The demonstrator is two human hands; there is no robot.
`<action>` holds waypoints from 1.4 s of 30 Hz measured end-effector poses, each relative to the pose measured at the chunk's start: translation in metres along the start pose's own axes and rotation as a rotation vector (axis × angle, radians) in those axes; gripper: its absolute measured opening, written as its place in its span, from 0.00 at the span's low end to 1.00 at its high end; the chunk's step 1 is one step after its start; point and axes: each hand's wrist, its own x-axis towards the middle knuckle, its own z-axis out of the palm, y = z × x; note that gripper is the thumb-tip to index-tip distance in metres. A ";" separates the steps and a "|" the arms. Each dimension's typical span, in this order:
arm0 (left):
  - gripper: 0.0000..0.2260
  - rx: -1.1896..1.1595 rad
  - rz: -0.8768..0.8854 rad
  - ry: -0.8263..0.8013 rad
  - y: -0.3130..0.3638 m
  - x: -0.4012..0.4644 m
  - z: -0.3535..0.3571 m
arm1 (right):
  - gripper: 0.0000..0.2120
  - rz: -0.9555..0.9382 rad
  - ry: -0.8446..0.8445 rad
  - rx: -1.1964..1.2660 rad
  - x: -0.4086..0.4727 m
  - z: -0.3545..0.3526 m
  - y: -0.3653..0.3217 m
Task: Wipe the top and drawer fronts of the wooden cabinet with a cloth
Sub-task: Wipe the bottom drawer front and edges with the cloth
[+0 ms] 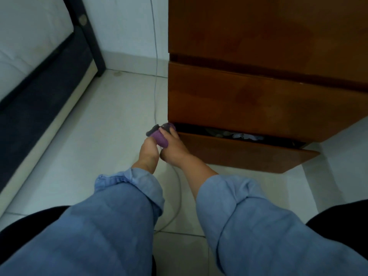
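The wooden cabinet fills the upper right, seen from above and in front. Its lowest drawer stands pulled out a little, and crumpled fabric shows in the gap. A purple and dark cloth is bunched at the drawer's left corner. My right hand grips the cloth from the right, by the drawer's left end. My left hand holds the same cloth from the left. Both forearms wear rolled blue sleeves.
A bed with a white mattress and dark frame runs along the left. A thin grey cable hangs down the wall and trails across the white tiled floor under my arms.
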 end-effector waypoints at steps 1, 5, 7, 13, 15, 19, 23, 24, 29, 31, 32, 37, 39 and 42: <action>0.17 -0.011 -0.003 -0.012 -0.002 -0.004 0.001 | 0.36 0.000 0.045 0.090 -0.003 0.000 0.000; 0.12 -0.047 -0.106 -0.100 0.002 -0.020 0.024 | 0.09 0.353 0.104 0.914 -0.039 -0.027 0.000; 0.14 0.021 -0.109 -0.135 0.000 -0.021 0.041 | 0.12 0.425 0.105 1.170 -0.062 -0.039 0.026; 0.18 0.309 -0.070 -0.241 -0.009 -0.035 0.100 | 0.07 0.435 0.272 1.903 -0.078 -0.071 0.143; 0.24 0.376 -0.074 -0.312 -0.012 -0.042 0.124 | 0.04 0.402 0.403 2.004 -0.073 -0.097 0.170; 0.35 0.427 -0.111 -0.295 -0.018 -0.045 0.154 | 0.07 0.364 0.412 1.821 -0.075 -0.142 0.182; 0.42 0.382 -0.039 -0.303 -0.028 -0.050 0.162 | 0.15 0.458 0.621 1.576 -0.061 -0.141 0.188; 0.43 0.406 -0.012 -0.312 -0.032 -0.050 0.162 | 0.18 0.473 0.653 1.527 -0.057 -0.139 0.193; 0.38 0.502 0.071 -0.322 -0.036 -0.029 0.164 | 0.06 0.464 0.392 1.615 -0.042 -0.153 0.190; 0.38 0.479 0.039 -0.289 -0.033 -0.022 0.168 | 0.13 0.445 0.442 1.616 -0.034 -0.154 0.198; 0.40 0.483 0.022 -0.264 -0.031 -0.021 0.170 | 0.18 0.409 0.459 1.628 -0.036 -0.152 0.199; 0.38 1.216 0.457 -0.082 -0.045 -0.049 0.173 | 0.16 0.434 0.689 1.740 -0.042 -0.130 0.239; 0.34 1.406 0.763 -0.140 -0.047 -0.053 0.176 | 0.17 0.425 0.810 1.926 -0.048 -0.132 0.259; 0.33 1.631 1.109 -0.475 -0.043 -0.045 0.191 | 0.17 0.474 1.154 1.971 -0.050 -0.151 0.273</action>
